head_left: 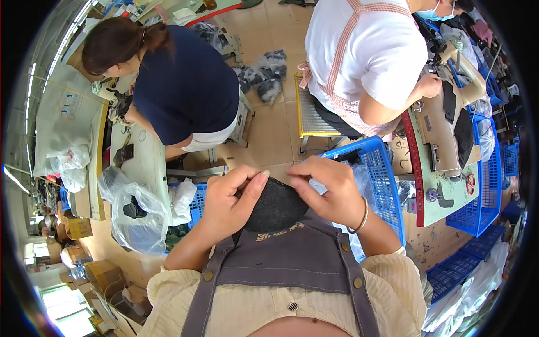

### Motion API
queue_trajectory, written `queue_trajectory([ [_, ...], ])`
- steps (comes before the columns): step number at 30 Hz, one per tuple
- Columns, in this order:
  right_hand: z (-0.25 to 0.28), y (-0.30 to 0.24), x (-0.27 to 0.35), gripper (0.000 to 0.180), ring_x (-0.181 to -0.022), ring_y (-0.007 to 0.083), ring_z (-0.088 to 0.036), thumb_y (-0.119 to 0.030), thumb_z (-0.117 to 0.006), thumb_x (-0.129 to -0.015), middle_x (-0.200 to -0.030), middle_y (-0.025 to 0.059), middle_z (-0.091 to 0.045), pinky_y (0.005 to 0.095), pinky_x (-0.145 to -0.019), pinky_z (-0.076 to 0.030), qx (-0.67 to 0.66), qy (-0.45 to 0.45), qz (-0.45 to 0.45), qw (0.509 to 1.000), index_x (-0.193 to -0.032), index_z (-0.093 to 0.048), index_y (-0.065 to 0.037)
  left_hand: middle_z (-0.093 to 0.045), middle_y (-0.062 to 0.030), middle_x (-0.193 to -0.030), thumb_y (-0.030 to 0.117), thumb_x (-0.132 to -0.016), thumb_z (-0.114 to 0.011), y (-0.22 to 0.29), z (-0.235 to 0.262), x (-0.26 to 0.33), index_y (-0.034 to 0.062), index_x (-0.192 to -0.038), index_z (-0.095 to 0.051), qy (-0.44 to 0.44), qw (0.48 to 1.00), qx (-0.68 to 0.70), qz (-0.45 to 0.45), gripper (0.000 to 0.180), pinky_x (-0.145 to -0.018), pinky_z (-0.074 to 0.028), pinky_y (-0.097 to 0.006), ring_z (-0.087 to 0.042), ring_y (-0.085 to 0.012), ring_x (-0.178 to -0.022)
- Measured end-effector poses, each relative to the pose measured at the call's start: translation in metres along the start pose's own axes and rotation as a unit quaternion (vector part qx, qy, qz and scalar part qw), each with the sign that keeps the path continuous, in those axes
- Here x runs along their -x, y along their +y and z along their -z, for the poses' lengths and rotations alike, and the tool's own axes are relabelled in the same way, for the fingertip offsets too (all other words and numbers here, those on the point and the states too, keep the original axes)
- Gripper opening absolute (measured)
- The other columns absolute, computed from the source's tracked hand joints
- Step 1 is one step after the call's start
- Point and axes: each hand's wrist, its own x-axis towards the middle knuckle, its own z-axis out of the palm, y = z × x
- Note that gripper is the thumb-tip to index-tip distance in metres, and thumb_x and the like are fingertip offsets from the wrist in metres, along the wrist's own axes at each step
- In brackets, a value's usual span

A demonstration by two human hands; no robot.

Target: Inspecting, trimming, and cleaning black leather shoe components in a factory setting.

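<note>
A dark black piece of fabric [275, 206] with a curved lower edge is held up in front of my grey apron. My left hand [229, 201] pinches its upper left corner between thumb and fingers. At the upper right edge, my right hand [332, 191] is closed with thumb and forefinger at the cloth; the exact grip is partly hidden. A bracelet [362, 216] circles my right wrist. The lower part of the piece lies close against the apron bib [281, 261].
Ahead, two people sit at sewing machines; one wears a dark blue top [188, 84], the other a white shirt [365, 50]. A blue basket [387, 185] stands right of my hands. Left are a clear plastic bag [126, 224] and a worktable [149, 180]. Scissors [470, 184] lie on the right table.
</note>
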Motion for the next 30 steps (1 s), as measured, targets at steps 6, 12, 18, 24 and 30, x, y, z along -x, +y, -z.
queue_trajectory([
  [6,-0.009,-0.001,0.001,0.018,-0.059,0.0263,-0.053,0.002,-0.064,-0.064,-0.067,0.0089,-0.051,0.0339,-0.053,-0.043,0.003,-0.032,0.088,0.996,-0.079,-0.056,-0.002,-0.051,-0.0047,-0.053,0.011,-0.085,-0.058,0.004,-0.004,0.007,-0.001,-0.079,-0.056,-0.015,1.0,0.02,0.007,0.014,-0.043,-0.034,-0.02,-0.044,-0.0043,-0.047],
  [12,-0.015,-0.007,0.009,0.018,-0.055,0.0263,-0.052,0.006,-0.062,-0.06,-0.065,0.0098,-0.05,0.0328,-0.049,-0.042,0.014,-0.002,0.061,0.998,-0.075,-0.054,-0.002,-0.046,0.0008,-0.05,0.008,-0.085,-0.056,0.003,-0.007,0.013,-0.0024,-0.079,-0.056,-0.023,0.999,0.036,0.013,0.012,-0.043,-0.027,-0.019,-0.034,-0.0011,-0.048],
  [18,-0.006,-0.01,0.009,0.014,-0.052,0.0235,-0.05,0.007,-0.061,-0.065,-0.066,0.0097,-0.051,0.0302,-0.047,-0.041,0.007,0.018,0.027,0.999,-0.075,-0.054,-0.001,-0.046,0.0012,-0.051,0.008,-0.085,-0.057,0.009,-0.004,0.019,-0.002,-0.078,-0.055,0.005,0.999,0.043,0.008,0.013,-0.043,-0.027,-0.019,-0.035,-0.0012,-0.047],
  [24,0.003,-0.004,0.011,0.008,-0.051,0.0224,-0.045,0.006,-0.05,-0.078,-0.063,0.0077,-0.044,0.032,-0.048,-0.037,-0.07,0.016,-0.018,0.997,-0.073,-0.048,0.001,-0.044,0.002,-0.05,0.009,-0.085,-0.058,0.006,0.004,0.02,-0.0014,-0.077,-0.055,0.018,0.997,0.062,0.029,0.013,-0.042,-0.025,-0.019,-0.033,-0.0011,-0.046],
  [30,0.003,-0.002,0.006,0.01,-0.052,0.0215,-0.047,-0.001,-0.059,-0.079,-0.062,0.0073,-0.048,0.0298,-0.048,-0.038,-0.026,-0.015,-0.007,1.0,-0.073,-0.051,0.0,-0.043,0.0028,-0.049,0.009,-0.085,-0.058,0.004,0.007,0.021,-0.0015,-0.078,-0.056,0.039,0.997,0.068,0.027,0.013,-0.042,-0.025,-0.019,-0.033,-0.0005,-0.046],
])
